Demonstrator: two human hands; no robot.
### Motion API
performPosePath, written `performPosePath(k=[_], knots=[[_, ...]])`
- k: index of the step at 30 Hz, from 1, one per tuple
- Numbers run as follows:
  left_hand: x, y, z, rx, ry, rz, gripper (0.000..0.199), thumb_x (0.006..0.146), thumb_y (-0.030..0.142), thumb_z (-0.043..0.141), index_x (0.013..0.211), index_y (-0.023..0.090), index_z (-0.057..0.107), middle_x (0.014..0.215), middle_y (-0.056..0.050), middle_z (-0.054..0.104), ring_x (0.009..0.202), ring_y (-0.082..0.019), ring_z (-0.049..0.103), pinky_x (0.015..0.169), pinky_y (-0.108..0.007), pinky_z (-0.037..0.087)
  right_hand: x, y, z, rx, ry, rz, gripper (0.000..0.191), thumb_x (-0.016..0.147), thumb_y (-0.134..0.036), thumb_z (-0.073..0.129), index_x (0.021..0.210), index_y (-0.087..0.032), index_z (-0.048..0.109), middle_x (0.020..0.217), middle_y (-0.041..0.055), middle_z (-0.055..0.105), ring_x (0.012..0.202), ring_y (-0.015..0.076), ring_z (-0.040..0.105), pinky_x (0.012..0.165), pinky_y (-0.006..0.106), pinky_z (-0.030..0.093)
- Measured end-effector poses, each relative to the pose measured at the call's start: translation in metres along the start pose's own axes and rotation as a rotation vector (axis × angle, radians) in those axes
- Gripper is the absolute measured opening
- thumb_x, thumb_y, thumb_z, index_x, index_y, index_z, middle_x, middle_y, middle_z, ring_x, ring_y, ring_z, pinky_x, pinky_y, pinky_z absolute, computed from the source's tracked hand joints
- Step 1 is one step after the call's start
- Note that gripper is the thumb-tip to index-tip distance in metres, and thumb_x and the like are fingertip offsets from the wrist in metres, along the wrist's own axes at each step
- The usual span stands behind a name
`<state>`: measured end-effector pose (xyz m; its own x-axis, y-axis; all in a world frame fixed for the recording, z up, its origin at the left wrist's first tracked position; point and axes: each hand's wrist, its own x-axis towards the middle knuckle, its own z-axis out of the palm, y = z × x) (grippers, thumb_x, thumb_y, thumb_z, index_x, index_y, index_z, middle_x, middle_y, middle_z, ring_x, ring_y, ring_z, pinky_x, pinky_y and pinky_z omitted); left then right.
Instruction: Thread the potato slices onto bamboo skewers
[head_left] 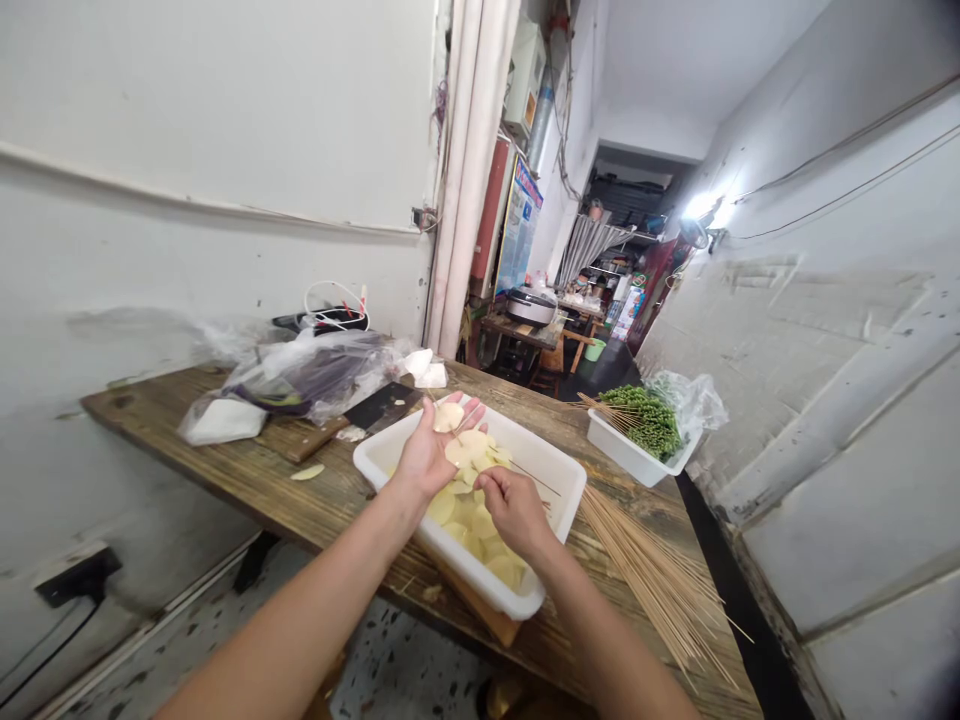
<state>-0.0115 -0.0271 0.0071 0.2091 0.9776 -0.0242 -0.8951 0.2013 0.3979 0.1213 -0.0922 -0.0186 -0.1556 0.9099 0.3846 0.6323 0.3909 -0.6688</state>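
Pale yellow potato-like slices lie in a white rectangular tub on the wooden table. Over the tub's left part, my left hand is turned palm up with its fingers spread, and a round slice rests on it. Another slice sits just beside that palm, with a thin skewer running by both slices. My right hand is closed in a pinch over the slices, its fingertips at the lower end of the skewer. The exact grip is small and hard to make out.
Loose bamboo skewers lie right of the tub. Behind them stands a white box of green skewered food. A dark cleaver blade, plastic bags and a stray slice are on the left.
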Motion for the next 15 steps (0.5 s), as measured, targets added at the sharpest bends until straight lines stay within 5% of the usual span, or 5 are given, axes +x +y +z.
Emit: performPosePath(k=[15], knots=[[-0.01, -0.007, 0.007, 0.11, 0.006, -0.009, 0.03, 0.089, 0.044, 0.035, 0.091, 0.02, 0.052, 0.099, -0.011, 0.064, 0.09, -0.022, 0.064, 0.079, -0.043, 0.051, -0.001, -0.002, 0.0, 0.0, 0.032, -0.03, 0.025, 0.085, -0.02, 0.043, 0.074, -0.018, 0.065, 0.053, -0.0026, 0.052, 0.049, 0.012, 0.045, 0.05, 0.02, 0.032]])
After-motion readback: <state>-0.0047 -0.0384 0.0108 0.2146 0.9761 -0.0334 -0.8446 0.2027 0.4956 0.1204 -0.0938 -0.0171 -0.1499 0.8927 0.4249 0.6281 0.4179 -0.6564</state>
